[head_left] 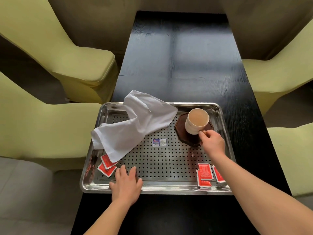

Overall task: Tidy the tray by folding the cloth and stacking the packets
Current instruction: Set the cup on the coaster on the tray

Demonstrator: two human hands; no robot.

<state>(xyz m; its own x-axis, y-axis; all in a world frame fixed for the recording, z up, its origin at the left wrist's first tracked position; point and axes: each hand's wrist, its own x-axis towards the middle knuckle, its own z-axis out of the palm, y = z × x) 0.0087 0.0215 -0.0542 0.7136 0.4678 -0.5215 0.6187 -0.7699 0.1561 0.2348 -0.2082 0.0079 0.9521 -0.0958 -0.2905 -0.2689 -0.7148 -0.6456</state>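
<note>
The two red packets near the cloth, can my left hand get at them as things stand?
Probably yes. The left hand lies flat on the tray just beside the packets, nothing between; only a corner of the cloth overlaps the farther one.

Just two bare hands here, left hand (126, 182) and right hand (212, 141), on bare forearms (254, 187) (bare right down to the bottom edge).

tray sticker (159, 142) txt illegible, red packets (205, 173) print too
</note>
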